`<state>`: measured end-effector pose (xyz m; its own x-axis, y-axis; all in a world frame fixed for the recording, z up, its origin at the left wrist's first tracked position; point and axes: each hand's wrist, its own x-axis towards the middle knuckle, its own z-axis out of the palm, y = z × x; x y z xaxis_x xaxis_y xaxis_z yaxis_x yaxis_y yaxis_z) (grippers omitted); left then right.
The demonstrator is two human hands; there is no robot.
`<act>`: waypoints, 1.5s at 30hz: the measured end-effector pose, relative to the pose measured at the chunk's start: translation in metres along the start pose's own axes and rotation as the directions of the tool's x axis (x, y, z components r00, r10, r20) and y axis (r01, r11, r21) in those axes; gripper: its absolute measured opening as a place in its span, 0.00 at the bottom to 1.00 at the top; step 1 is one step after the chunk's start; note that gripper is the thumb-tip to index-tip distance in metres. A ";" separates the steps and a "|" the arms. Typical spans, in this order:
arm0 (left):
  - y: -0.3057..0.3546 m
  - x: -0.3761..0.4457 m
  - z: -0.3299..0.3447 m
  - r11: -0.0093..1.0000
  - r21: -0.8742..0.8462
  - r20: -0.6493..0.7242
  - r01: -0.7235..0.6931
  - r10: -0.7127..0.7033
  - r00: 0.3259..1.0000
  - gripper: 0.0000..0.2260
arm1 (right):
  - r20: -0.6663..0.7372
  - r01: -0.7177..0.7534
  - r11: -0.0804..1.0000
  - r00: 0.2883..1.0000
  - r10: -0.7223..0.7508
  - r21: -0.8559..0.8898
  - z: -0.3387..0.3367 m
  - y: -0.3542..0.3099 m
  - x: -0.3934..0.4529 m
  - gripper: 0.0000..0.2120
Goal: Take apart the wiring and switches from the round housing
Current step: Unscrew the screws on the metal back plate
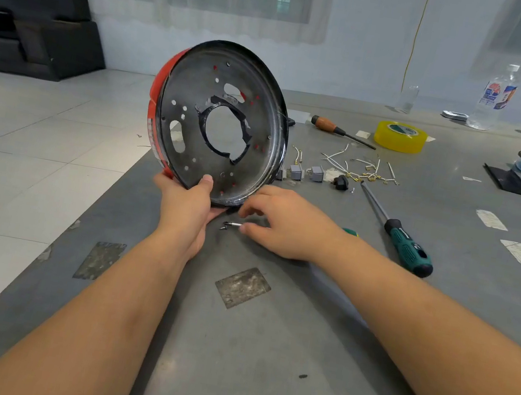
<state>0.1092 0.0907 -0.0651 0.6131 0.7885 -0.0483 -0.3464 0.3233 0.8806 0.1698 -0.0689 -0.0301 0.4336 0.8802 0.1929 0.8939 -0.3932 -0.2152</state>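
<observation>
1. The round housing (pixel 218 120) stands on edge on the grey table (pixel 296 343), tilted back, its dark inner plate facing the camera. A red outer shell shows along its rim from about 8 to 10 o'clock. The plate has a large jagged hole at its centre, an oval slot at 8 o'clock, and many small holes; no wiring shows inside it.
2. The left hand (pixel 185 208) grips the housing's rim at 6 o'clock, thumb (pixel 206 184) pressed on the inner plate, the other fingers curled behind and underneath.
3. The right hand (pixel 282 224) rests on the table just right of the housing's bottom edge, its fingers bent close together and pinching a small metal bit (pixel 230 224) that lies on the table.
4. At 3 o'clock from the housing lie two grey switches (pixel 305 172), a black plug (pixel 341 182) and a scatter of white wires (pixel 358 167).
5. Further right lie a green screwdriver (pixel 407 246), a wooden-handled screwdriver (pixel 334 128) and a yellow tape roll (pixel 400 136).
</observation>
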 end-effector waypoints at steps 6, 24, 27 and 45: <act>0.002 0.005 -0.002 0.999 -0.026 -0.028 0.039 -0.039 0.999 0.16 | -0.018 -0.045 0.998 0.999 0.045 0.040 0.015 -0.017 0.024 0.10; 0.008 0.005 -0.004 0.993 -0.073 -0.064 0.094 -0.099 0.993 0.18 | 0.005 0.011 0.998 1.000 -0.012 0.061 0.018 -0.028 0.023 0.03; 0.007 0.006 -0.004 0.993 -0.084 -0.070 0.083 -0.089 0.994 0.18 | -0.030 0.036 0.999 0.999 -0.035 0.035 0.023 -0.028 0.022 0.05; 0.009 0.003 -0.005 0.990 -0.090 0.000 0.111 -0.112 0.994 0.18 | -0.331 -0.051 0.965 0.933 0.138 0.259 0.003 0.008 0.008 0.06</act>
<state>0.1047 0.0984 -0.0594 0.6482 0.7473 -0.1460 -0.3384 0.4545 0.8240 0.1799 -0.0641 -0.0332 0.5656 0.6793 0.4675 0.8109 -0.3551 -0.4652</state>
